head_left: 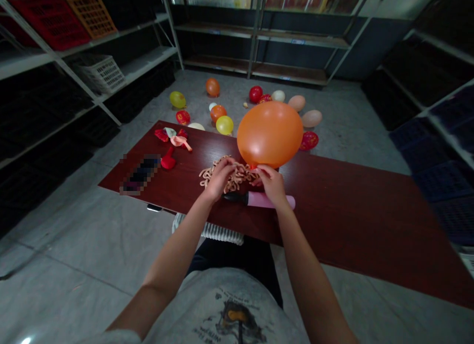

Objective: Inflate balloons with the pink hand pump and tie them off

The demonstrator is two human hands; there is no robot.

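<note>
A large inflated orange balloon (270, 132) stands above the far edge of the brown table, its knotted-looking neck pointing toward me. My right hand (273, 184) is closed in a pinch on that neck. To the left, my left hand (222, 176) has its fingers bent together over a pile of beige curly strands (233, 183); whether a strand is between them I cannot make out. Just below both hands lies a pink balloon pump (261, 200) with a black nozzle end, partly behind my right wrist.
Flat balloons (179, 140), a red one (168, 160) and a blurred-out phone-like object (140, 174) lie on the table's (355, 206) left part. Several inflated balloons (224, 125) rest on the floor beyond. Shelves (218, 30) with crates (105, 72) surround the area.
</note>
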